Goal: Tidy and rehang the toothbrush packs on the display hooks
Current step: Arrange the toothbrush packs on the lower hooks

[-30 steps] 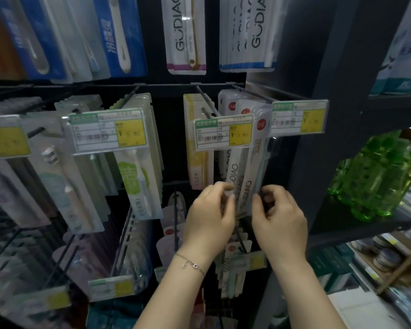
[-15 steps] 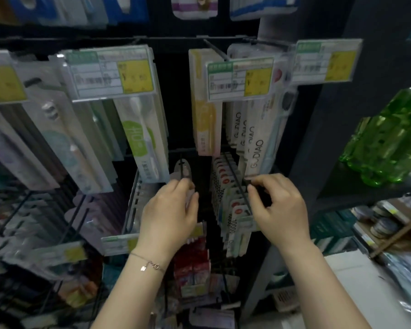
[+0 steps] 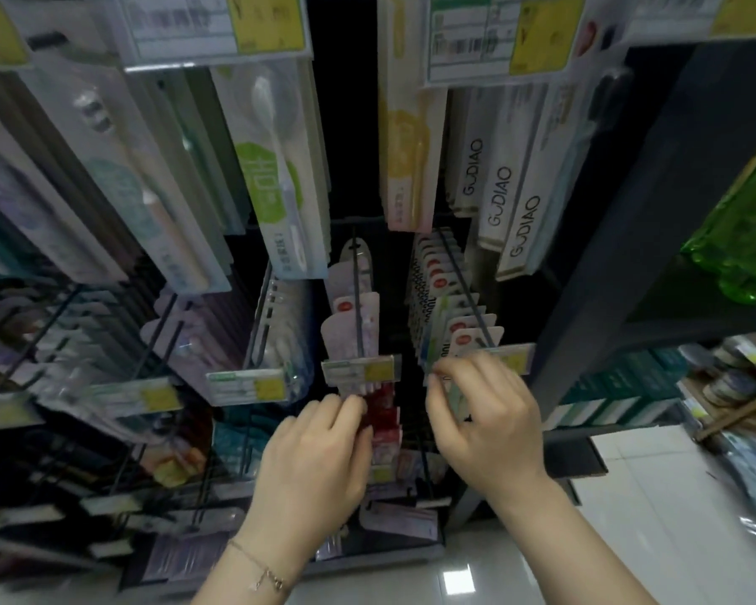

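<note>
Two thin black hooks carry toothbrush packs on the lower row. The middle hook (image 3: 357,299) holds a few pink-white packs (image 3: 345,334) behind a price tag (image 3: 361,369). My left hand (image 3: 319,456) reaches under that tag, fingers curled on the lower part of the pink and red packs (image 3: 383,412). The right hook (image 3: 463,286) holds several white packs with red dots (image 3: 459,329). My right hand (image 3: 485,421) pinches the front pack of this row, just below its tag (image 3: 513,358).
Above hang longer packs: a green-labelled one (image 3: 276,181), a yellow one (image 3: 404,137) and white GUDIAO packs (image 3: 503,198). A dark shelf upright (image 3: 594,272) stands to the right, with green bottles (image 3: 743,229) on its shelf. More packed hooks fill the left. White floor tiles (image 3: 673,517) lie below.
My view has dropped from the upper row to the lower hooks. Both hands left the GUDIAO packs and came down; the left went under the middle tag, the right to the front of the right hook.
</note>
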Demonstrator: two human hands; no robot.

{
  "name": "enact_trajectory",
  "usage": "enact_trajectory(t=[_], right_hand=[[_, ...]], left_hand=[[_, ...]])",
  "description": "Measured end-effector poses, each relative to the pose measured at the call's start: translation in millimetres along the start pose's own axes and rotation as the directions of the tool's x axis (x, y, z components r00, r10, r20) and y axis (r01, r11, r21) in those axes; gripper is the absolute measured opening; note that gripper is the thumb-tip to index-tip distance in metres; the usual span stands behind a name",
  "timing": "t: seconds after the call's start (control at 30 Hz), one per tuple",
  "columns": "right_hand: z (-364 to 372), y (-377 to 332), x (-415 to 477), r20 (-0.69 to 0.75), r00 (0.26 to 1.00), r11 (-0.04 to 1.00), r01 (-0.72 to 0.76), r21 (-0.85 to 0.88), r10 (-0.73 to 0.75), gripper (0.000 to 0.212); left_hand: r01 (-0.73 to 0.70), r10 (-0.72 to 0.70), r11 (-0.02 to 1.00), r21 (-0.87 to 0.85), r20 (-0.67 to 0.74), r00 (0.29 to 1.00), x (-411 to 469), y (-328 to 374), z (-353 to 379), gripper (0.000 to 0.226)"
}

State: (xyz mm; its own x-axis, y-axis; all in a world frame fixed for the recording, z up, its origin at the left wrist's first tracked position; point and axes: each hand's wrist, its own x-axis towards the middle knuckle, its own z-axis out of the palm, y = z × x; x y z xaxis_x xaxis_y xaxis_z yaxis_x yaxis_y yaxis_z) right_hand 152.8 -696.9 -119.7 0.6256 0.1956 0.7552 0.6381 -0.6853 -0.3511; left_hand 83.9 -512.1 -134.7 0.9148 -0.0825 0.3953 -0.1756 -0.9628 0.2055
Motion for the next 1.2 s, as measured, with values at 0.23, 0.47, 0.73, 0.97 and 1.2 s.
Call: enact_trajectory(t=[0.23,0.47,0.73,0.97,1.2], right_hand=[[36,-3,-41,0.2,0.98,0.998,0.01,0.069,-0.024,0.008],[79,5,-56,0.403,0.91,0.993,-0.113,0.017,0.097,0.012],[124,11,-33,0.53,0.731,0.853,-0.521,0.03,0.429,0.047],[158,23,-8,0.539,0.613,0.548,-0.781,0.3,0.577,0.053],[162,32,20,0.548,0.664,0.367,-0.743,0.559,0.509,0.024]], left_hand=[[0.12,-0.126,0.991,0.056,0.121,0.985,-32,-18,32,0.018],[0.156,-0.167,0.985,0.077,0.168,0.972,-28,-37,61,0.023],[0.255,-0.253,0.967,0.017,0.213,0.944,14,-64,76,0.06],[0.518,-0.431,0.751,-0.409,0.29,0.854,48,-62,85,0.067],[0.462,-0.469,0.66,-0.592,0.155,0.869,60,-79,109,0.013]])
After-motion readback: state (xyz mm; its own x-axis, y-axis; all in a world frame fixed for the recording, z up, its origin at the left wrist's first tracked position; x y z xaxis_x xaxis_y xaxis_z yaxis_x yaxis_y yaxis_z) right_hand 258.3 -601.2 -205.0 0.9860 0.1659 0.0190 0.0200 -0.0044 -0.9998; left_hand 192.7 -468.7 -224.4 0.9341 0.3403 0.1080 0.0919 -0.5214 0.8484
